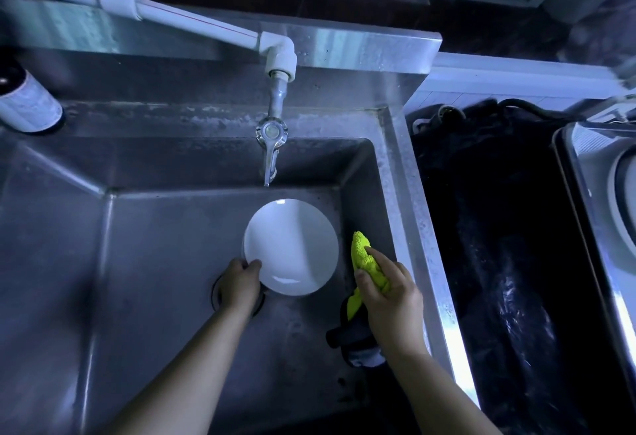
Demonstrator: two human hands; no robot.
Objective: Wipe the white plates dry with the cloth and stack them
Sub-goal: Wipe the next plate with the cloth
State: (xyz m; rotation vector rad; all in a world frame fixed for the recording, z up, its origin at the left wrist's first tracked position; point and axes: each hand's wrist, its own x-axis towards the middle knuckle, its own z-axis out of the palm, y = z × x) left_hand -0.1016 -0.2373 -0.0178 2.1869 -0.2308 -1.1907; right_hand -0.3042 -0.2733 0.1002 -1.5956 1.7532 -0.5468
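A round white plate (292, 246) is held over the steel sink (144, 262), just below the tap. My left hand (239, 281) grips the plate's lower left rim, thumb on top. To the right of the plate, my right hand (390, 291) holds a bunched yellow-green cloth (364, 254). The cloth sticks out above and below the fingers and is apart from the plate. I see no other plates.
A metal tap (272, 145) hangs from a white pipe (192, 23) above the basin. The drain (216, 291) lies under my left hand. A dark object (351, 340) sits in the basin under my right wrist. A dark counter (499, 262) lies to the right.
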